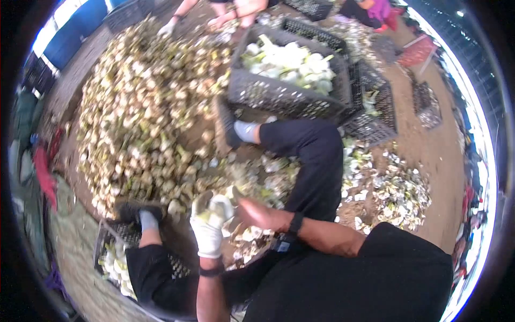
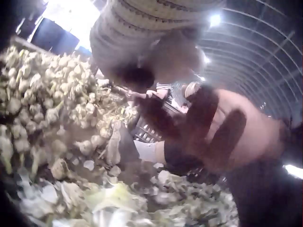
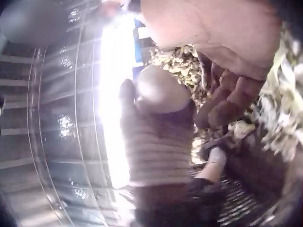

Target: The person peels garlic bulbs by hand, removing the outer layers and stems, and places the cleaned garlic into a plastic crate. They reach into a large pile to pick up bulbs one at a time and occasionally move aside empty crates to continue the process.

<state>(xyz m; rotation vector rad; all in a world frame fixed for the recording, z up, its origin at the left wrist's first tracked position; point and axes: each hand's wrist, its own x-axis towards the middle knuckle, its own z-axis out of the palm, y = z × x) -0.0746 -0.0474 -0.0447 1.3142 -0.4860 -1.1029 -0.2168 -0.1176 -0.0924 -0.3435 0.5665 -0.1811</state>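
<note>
My left hand [image 1: 207, 235], in a white knitted glove, holds a pale, rounded garlic bulb [image 1: 221, 206] above the littered ground between my legs. From the right wrist, the bulb [image 3: 162, 90] shows smooth and whitish at the top of the gloved fingers. My bare right hand [image 1: 257, 212] is close beside it, blurred. Its fingers [image 2: 201, 113] have dark ends and are loosely bent and spread, with nothing visible between them. Beyond both hands rises a large heap of unpeeled garlic [image 1: 145, 112].
A black crate [image 1: 279, 99] of trimmed white bulbs stands past my bent knee, with another crate [image 1: 375, 107] beside it. A crate of white bulbs [image 1: 115, 265] is by my left leg. Peelings [image 1: 399, 188] cover the ground at right. Another person's gloved hand [image 1: 167, 28] reaches the heap's far side.
</note>
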